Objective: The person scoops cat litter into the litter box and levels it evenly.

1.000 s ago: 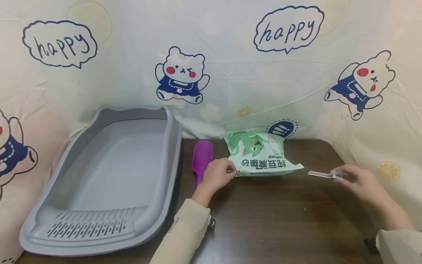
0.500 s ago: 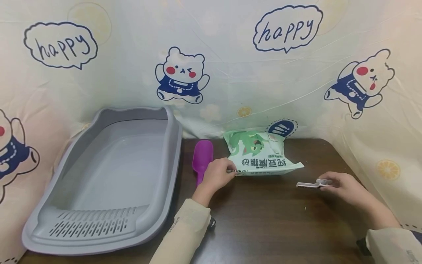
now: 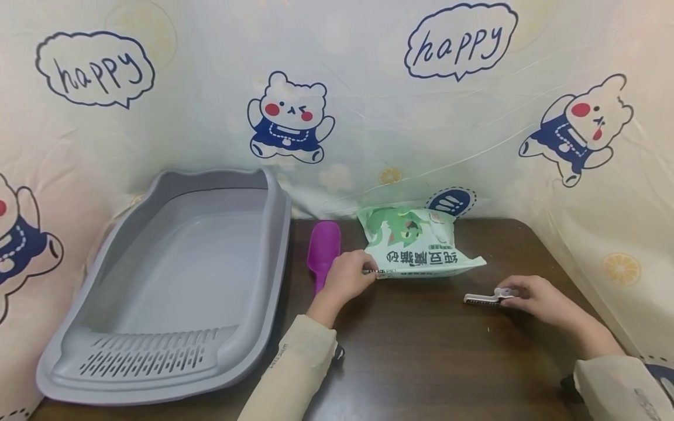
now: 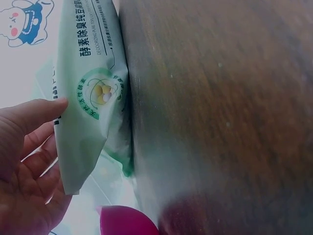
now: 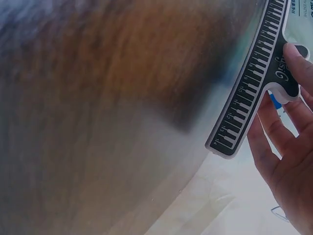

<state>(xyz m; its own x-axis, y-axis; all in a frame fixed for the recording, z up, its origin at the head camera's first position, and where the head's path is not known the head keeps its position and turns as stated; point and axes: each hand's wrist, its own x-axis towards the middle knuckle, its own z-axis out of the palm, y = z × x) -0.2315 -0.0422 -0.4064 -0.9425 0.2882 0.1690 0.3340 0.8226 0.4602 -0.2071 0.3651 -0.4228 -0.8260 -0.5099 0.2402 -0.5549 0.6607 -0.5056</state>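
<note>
A pale green bag of cat litter (image 3: 413,237) lies at the back of the table, its near edge raised a little. My left hand (image 3: 348,279) pinches the left end of that edge; in the left wrist view the thumb (image 4: 41,113) presses on one face, with fingers behind. To the right of the bag and apart from it, my right hand (image 3: 539,299) holds a long-jawed clip (image 3: 481,299) by its handles. Piano keys and white lettering are printed on the clip's dark face (image 5: 244,100) in the right wrist view. Its jaws look closed.
A large grey litter box (image 3: 286,248) with a slotted front ledge takes up the left side. Between it and the bag lies a purple scoop (image 3: 323,245), its handle partly behind my left hand. A printed curtain (image 3: 363,128) hangs behind the dark table (image 3: 411,351).
My right hand has moved left and slightly nearer with the clip, towards the bag's right side. My left hand stays on the bag's left end.
</note>
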